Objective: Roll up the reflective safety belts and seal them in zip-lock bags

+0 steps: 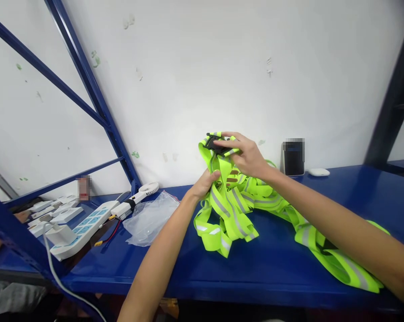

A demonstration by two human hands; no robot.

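Right hand [247,156] pinches black plastic buckle [212,143] atop neon-yellow woven vest [231,201] w/ grey reflective strips; left hand [205,184] grips its straps. Glossy blue desk [272,264], crinkly clear bag [150,219].

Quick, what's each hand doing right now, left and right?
Left hand: closed, gripping the yellow reflective straps.
Right hand: closed, pinching the black buckle at the top of the straps.

Quick count, my bench.
Two hands, left hand [204,183] and right hand [247,156]; one buckle [212,144], one bag [150,218], one fan [139,197], one long power strip [84,228], one mouse [319,172]; vests [231,205] tangled, count unclear.
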